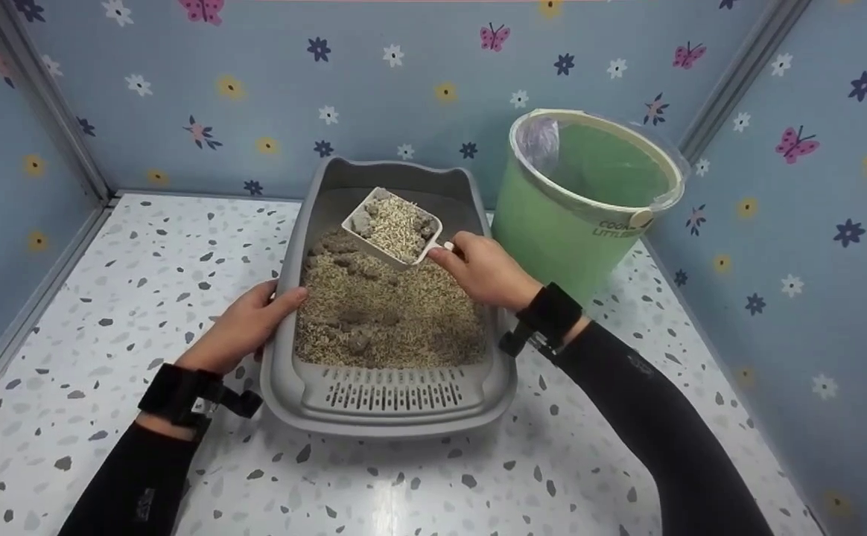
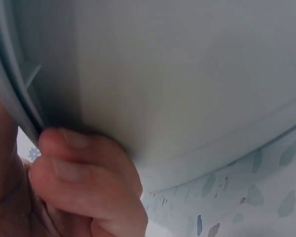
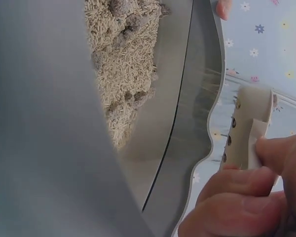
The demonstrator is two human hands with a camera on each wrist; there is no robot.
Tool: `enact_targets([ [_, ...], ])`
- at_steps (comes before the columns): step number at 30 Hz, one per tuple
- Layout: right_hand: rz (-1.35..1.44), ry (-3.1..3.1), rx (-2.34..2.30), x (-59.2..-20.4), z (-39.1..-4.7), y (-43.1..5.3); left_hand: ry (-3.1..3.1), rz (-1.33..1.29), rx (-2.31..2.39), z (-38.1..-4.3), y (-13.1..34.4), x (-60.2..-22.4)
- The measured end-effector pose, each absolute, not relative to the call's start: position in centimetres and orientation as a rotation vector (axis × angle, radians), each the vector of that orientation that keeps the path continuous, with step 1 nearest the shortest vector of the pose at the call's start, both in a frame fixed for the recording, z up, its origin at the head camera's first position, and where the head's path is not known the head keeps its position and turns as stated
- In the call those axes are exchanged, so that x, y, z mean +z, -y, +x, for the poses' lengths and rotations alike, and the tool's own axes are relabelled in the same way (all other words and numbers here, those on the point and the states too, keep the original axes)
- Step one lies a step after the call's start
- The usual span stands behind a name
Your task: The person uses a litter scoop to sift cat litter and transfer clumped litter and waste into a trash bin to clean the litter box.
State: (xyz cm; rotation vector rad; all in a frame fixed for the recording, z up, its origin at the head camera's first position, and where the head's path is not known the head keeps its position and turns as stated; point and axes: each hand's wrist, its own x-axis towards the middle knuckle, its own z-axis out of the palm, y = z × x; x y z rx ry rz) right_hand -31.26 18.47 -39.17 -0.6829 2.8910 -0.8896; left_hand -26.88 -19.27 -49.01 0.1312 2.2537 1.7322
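Observation:
A grey litter box (image 1: 396, 423) stands on the speckled surface, with tan pellet litter (image 1: 411, 313) and darker clumps inside. My left hand (image 1: 243, 324) grips its left rim, thumb over the top edge; in the left wrist view, curled fingers (image 2: 89, 182) come up under the rim beside the outer wall (image 2: 187, 98). A white scoop (image 1: 378, 251) hangs over the back half of the box, heaped with pellets (image 1: 395, 227) and grey clumps. Its short handle is held by my right hand (image 1: 489, 272), thumb on top. In the right wrist view the scoop's slotted side (image 3: 232, 133) shows beyond the fingers.
Right behind the litter box stands a green bin (image 1: 553, 223) with a clear plastic liner (image 1: 541, 141) folded over its rim. Blue flower-patterned panels (image 1: 374, 97) close in the back and both sides. Speckled white surface (image 1: 173, 260) lies around the box.

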Motion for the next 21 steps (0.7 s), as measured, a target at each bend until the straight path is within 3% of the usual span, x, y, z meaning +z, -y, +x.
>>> enact_targets([
  [8, -0.668, -2.861, -0.913, -38.8, -31.3, -19.0, -2.255, 0.122, 1.726, -26.9, 19.4, -48.9],
  [16, -0.755, -2.874, -0.91, -37.1, -30.4, -22.7, -2.243, 0.142, 1.708, -27.1, 19.0, -48.8],
  [21, -0.833, -2.822, -0.884, -36.3, -30.4, -22.1, -2.244, 0.149, 1.713, -27.2, 19.3, -48.7],
])
